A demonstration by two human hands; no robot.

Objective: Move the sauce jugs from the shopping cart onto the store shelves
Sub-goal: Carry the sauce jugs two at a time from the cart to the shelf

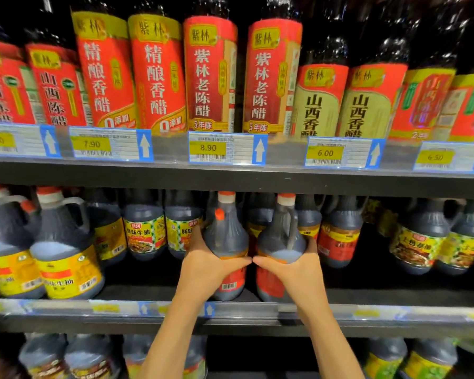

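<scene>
**Fig.** Near to far. 2 bare forearms [173,337] reach over the front rail of the grey metal middle shelf [394,296]. L hand [207,266] grips the lower body of a dark plastic sauce jug w/ red label and orange-red cap [226,233]. R hand [296,265] grips a matching dark handled jug [279,236]. Thumbs meet between them, so both travel as 1 upright pair, side by side, bases at the shelf front; contact unclear. Low grips probably steady the heavy bodies for pushing back. Behind: similar red-labelled jugs [338,236], i.e. matching stock. Above: tall red-labelled vinegar bottles [210,75]. Cart not in view.
</scene>
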